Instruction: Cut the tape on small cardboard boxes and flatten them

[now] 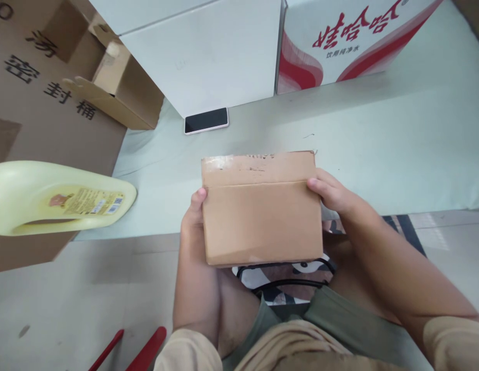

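A small brown cardboard box (pixel 261 211) is held in front of me over the near edge of a pale green table (pixel 378 149). My left hand (pixel 193 211) grips its left side, thumb on the top face. My right hand (pixel 331 193) grips its right side, thumb on the upper right corner. The box is closed, with torn tape marks along its far edge. The fingers under the box are hidden.
A phone (pixel 206 120) lies face up on the table behind the box. A white box (pixel 200 56) and a red-and-white printed carton (pixel 340 41) stand at the back. Large brown cartons (pixel 49 103) and a pale yellow jug (pixel 57 198) are at left. Red handles (pixel 142 350) show below.
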`<move>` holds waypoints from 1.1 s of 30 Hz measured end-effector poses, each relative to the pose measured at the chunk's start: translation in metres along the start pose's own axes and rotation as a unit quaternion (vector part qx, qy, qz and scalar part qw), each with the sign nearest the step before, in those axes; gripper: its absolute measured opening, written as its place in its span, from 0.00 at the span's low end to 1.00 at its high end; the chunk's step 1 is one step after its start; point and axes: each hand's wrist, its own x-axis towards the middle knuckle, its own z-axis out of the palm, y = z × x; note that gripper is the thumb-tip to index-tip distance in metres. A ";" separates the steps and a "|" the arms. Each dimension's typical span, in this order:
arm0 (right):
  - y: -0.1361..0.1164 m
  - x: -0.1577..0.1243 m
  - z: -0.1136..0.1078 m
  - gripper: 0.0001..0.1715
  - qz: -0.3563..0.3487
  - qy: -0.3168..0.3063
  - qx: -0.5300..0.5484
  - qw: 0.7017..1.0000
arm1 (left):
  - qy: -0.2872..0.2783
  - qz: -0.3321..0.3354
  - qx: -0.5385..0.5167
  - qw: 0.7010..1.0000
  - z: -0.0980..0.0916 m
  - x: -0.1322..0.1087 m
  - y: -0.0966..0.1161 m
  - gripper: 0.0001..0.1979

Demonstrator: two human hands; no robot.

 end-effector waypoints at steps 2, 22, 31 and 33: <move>-0.002 0.000 0.002 0.40 0.000 0.003 0.004 1.000 | 0.000 0.000 0.003 1.000 0.001 0.000 0.000 0.38; 0.010 0.003 0.007 0.44 -0.060 0.108 -0.035 0.992 | -0.008 0.017 -0.001 1.000 0.017 -0.003 0.000 0.38; 0.011 0.009 0.004 0.42 -0.077 0.131 -0.088 0.984 | -0.010 0.005 -0.005 1.000 0.022 -0.002 0.002 0.42; 0.012 0.010 0.004 0.41 -0.077 0.130 -0.091 0.984 | -0.012 0.003 -0.001 1.000 0.020 -0.001 0.003 0.41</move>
